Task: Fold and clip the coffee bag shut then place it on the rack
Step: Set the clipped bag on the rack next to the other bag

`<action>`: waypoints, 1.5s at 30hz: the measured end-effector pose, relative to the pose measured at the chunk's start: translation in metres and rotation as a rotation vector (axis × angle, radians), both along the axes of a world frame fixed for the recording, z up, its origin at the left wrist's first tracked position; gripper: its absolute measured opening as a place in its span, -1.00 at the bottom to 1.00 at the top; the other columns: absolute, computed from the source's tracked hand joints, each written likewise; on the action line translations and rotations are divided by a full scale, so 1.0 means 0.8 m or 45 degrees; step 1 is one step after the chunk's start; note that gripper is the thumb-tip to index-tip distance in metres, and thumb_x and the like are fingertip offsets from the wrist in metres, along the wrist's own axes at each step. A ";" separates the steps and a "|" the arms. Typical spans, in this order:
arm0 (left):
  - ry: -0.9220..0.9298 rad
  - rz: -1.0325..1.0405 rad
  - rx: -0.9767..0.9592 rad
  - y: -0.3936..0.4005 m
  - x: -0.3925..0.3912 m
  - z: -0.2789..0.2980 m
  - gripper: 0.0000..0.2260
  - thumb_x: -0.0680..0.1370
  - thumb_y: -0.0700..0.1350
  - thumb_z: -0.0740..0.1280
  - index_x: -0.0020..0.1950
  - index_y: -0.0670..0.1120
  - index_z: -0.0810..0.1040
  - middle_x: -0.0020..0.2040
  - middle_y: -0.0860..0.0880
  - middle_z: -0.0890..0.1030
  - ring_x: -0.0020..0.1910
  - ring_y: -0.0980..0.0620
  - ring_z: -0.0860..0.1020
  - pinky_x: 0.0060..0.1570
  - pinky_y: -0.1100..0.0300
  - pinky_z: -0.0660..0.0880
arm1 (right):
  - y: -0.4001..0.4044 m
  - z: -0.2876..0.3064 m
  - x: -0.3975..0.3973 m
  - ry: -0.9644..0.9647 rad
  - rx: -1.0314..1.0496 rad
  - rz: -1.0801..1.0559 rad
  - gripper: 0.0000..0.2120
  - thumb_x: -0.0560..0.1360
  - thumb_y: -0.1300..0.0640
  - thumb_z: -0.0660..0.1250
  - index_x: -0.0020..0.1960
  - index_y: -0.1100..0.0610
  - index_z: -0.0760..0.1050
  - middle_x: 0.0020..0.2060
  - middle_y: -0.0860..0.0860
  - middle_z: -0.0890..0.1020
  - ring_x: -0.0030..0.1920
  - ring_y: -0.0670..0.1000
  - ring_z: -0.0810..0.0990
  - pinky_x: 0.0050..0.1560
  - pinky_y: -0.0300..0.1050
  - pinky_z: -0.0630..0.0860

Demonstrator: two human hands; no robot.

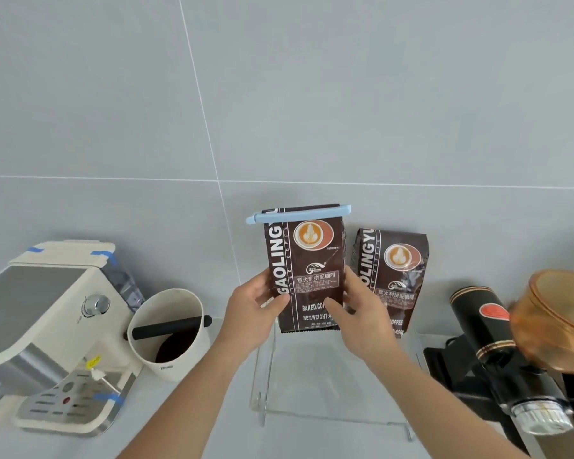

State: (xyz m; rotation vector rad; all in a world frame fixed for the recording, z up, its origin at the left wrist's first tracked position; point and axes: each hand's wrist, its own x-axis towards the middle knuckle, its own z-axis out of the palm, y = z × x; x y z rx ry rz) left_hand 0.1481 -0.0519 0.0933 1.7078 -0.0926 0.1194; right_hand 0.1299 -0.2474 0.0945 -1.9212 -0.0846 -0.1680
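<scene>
Both hands grip the coffee bag [307, 273] upright, left hand [257, 314] and right hand [362, 318] pinching its sides, blue clip [297, 214] already across the folded top, its bottom edge seemingly just above the clear rack [332, 415], left of the second bag [393, 279]

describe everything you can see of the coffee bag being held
The coffee bag is a dark brown, glossy foil-like pouch printed with white lettering, Chinese text and a round latte-art picture. Its top is folded over and clamped by a light blue clip running across its width. It is upright, label facing the camera, above the clear acrylic rack. The left hand holds its left edge, the right hand its right edge. A second, matching bag stands behind to the right.
</scene>
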 end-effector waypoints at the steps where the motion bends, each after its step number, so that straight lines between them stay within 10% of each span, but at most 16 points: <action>1: 0.005 0.004 0.010 0.001 0.006 -0.004 -0.62 0.46 -0.27 0.42 0.19 0.09 0.61 0.08 0.10 0.72 0.10 0.07 0.66 0.19 -0.07 0.55 | 0.004 -0.004 0.004 0.017 0.020 -0.008 -0.37 0.49 0.28 0.33 0.42 -0.25 0.32 0.17 -0.21 0.64 0.15 -0.15 0.61 0.26 -0.01 0.53; 10: 0.005 0.038 0.020 -0.003 0.038 -0.034 -0.55 0.43 -0.34 0.46 0.25 0.01 0.57 0.05 0.17 0.72 0.07 0.15 0.66 0.02 0.28 0.59 | 0.019 -0.037 0.031 0.049 0.084 -0.064 -0.38 0.53 0.27 0.26 0.45 -0.24 0.27 0.23 -0.19 0.61 0.22 -0.16 0.57 0.30 0.02 0.48; 22: 0.059 0.083 0.011 -0.005 0.050 -0.068 -0.53 0.41 -0.37 0.47 0.27 -0.05 0.55 0.04 0.13 0.72 0.06 0.16 0.65 0.06 0.18 0.59 | 0.029 -0.065 0.036 0.129 0.183 -0.097 -0.46 0.58 0.21 0.23 0.45 -0.24 0.28 0.20 -0.26 0.61 0.18 -0.24 0.56 0.20 -0.21 0.46; 45: 0.015 0.068 0.184 -0.008 0.061 -0.056 -0.56 0.44 -0.22 0.48 0.13 0.26 0.51 0.02 0.30 0.66 0.03 0.32 0.62 -0.14 0.51 0.50 | 0.029 -0.043 0.035 0.216 0.201 -0.111 -0.46 0.58 0.15 0.24 0.16 -0.56 0.33 0.01 -0.39 0.65 0.05 -0.31 0.60 0.02 -0.39 0.48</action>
